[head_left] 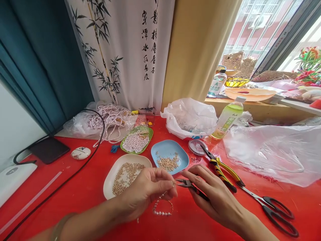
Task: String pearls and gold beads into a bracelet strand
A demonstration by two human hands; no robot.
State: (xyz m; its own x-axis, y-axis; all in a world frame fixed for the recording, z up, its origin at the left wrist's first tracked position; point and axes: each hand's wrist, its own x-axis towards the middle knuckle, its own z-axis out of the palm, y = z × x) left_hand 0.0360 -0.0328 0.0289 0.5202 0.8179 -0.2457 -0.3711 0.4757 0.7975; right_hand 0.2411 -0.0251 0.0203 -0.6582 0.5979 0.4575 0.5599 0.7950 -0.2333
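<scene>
My left hand (147,187) pinches one end of a beaded bracelet (162,213), whose loop of pale beads and gold links hangs below the fingers. In my right hand (213,194) is a pair of small pliers (186,183) with dark handles, the jaws pointing left at my left fingertips. Whether the jaws touch the bracelet end is too small to tell. Just beyond the hands sit a blue dish (184,160) of gold findings and a cream dish (108,180) of small gold beads. A green dish (151,134) of pale pearl beads stands farther back.
Yellow-and-black pliers (220,167) and scissors (273,207) lie at right, near a plastic sheet (276,150). Behind stand a bag-lined bowl (190,117) and a drink bottle (228,117). Bead strands (110,117) are heaped back left; a black cable (82,167) crosses the red table.
</scene>
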